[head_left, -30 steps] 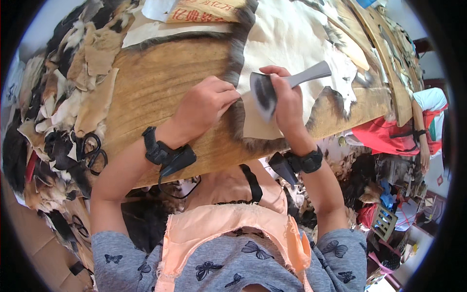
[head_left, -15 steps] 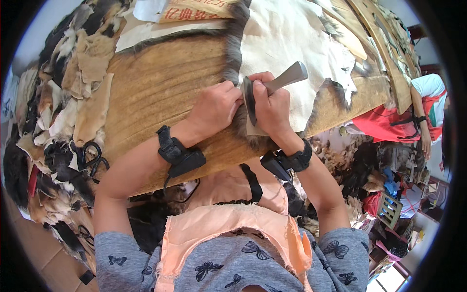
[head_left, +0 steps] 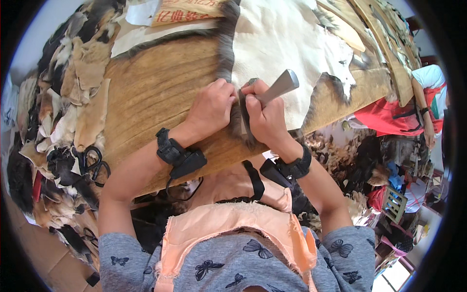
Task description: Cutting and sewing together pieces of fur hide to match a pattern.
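Note:
A pelt lies skin side up on the wooden board, its pale hide facing me and dark fur fringing its left edge. My right hand is closed round a metal knife with a grey flared handle and a dark, broad, curved blade, held over the pelt's near left edge. Just left of the blade, my left hand is closed with its fingertips at the fur edge. It pinches the pelt there, though the fingers partly hide the grip. Where the blade meets the hide is largely covered by my hands.
Beneath the pelt is a brown wooden board. Fur scraps heap up at the left, with black scissors among them. A second pelt piece and printed paper lie at the back. Another person's arm shows at the right.
My right hand has come slightly left and nearer to me with the knife. My left hand stays at the fur edge. The whole view has shifted a little.

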